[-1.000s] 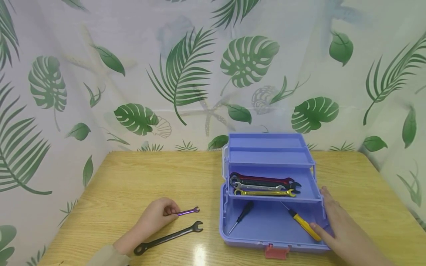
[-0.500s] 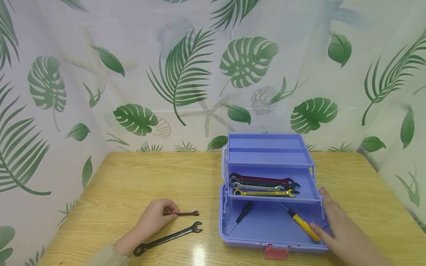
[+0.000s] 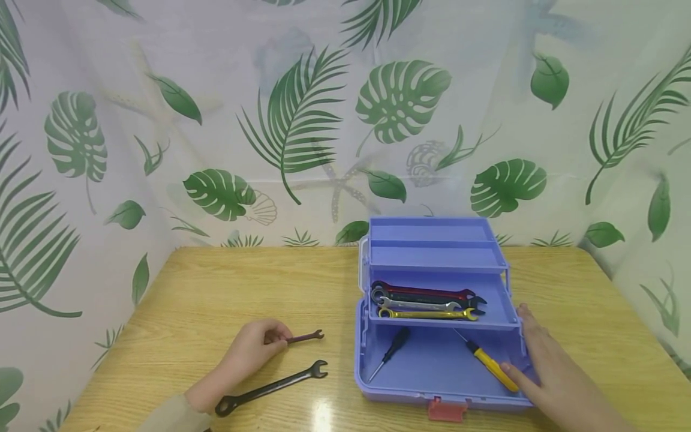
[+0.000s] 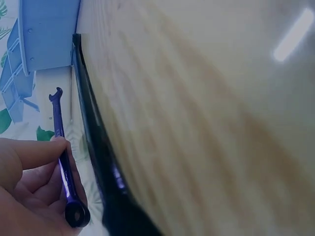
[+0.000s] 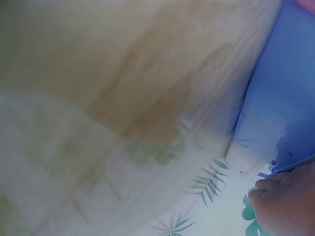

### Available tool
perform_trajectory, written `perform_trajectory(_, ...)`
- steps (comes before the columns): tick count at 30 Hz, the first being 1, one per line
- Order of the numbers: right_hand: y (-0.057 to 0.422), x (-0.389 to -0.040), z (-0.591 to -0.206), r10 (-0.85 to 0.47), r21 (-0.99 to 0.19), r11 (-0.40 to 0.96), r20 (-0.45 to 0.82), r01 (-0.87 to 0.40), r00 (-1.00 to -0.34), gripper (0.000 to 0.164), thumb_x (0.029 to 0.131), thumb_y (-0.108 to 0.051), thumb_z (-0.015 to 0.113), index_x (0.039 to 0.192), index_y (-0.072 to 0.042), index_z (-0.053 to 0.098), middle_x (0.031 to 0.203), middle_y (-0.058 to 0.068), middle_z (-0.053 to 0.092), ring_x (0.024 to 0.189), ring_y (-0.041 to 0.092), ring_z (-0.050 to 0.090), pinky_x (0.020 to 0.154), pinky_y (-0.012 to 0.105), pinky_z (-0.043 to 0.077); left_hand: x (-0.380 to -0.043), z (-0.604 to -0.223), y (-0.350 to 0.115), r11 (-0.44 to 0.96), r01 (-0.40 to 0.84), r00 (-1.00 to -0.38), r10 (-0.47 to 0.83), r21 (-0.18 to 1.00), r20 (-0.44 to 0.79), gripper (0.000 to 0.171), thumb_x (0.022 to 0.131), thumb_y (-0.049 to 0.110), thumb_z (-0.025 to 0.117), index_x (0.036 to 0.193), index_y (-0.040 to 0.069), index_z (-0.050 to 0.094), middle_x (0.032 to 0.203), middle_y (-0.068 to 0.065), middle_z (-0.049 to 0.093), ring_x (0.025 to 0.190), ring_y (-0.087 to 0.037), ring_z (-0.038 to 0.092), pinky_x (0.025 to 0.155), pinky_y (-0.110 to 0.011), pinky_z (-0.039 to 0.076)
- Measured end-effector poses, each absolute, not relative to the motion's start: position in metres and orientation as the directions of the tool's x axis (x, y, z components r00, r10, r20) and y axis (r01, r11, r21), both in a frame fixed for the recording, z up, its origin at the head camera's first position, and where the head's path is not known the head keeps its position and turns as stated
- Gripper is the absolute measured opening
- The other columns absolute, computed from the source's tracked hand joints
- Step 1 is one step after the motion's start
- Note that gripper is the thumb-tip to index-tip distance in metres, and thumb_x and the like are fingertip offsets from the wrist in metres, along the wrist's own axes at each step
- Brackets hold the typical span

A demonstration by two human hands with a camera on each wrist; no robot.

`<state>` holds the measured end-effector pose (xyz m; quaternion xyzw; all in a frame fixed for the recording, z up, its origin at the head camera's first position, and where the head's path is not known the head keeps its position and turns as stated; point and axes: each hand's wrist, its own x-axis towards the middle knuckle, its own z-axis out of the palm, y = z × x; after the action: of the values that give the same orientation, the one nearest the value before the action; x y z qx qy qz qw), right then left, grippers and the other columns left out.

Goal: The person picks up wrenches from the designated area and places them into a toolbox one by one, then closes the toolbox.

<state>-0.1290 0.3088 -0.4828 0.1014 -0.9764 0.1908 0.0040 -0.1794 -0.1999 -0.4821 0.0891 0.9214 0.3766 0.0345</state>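
My left hand [image 3: 256,351] pinches a small purple combination wrench [image 4: 58,115] between thumb and fingers, its open end pointing toward the toolbox. In the left wrist view its ring end lies against the curled fingers. A larger black combination wrench [image 3: 272,387] lies on the table just in front of this hand. At the right, my right hand [image 3: 561,372] holds the side wall of an opened lavender toolbox [image 3: 388,393], thumb over the rim and fingers along the outside. Only part of that hand shows in the right wrist view, by the blue-looking wall [image 5: 270,98].
The toolbox's middle tray holds several wrenches, among them a yellow one [image 3: 426,314] and a silver one [image 3: 421,305]. In its base lie a black screwdriver [image 3: 396,345] and a yellow-handled screwdriver [image 3: 493,366]. A leaf-patterned cloth [image 3: 324,120] hangs behind the wooden table [image 3: 259,276].
The purple wrench has turned in my left fingers; its open end dipped, then rose slightly. The left hand has shifted a little. My right hand stays on the toolbox.
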Motion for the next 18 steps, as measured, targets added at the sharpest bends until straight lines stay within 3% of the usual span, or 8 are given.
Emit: perform_trajectory(18, 0.308, -0.130, -0.482, -0.200, -0.377, 0.905, 0.029, -0.196, -0.979, 0.104, 0.106, -0.052, 0.057, 0.169, -0.003, -0.010, 0.174, 0.034, 0.008, 0.151, 0.064, 0.026, 0.109, 0.084, 0.032, -0.186, -0.448, -0.177, 0.683, 0.208, -0.967, 0.250, 0.700, 0.042, 0.010, 0.096, -0.001, 0.074, 0.096, 0.008, 0.078, 0.090, -0.002, 0.076, 0.080, -0.010, 0.062, 0.072, -0.023, 0.053)
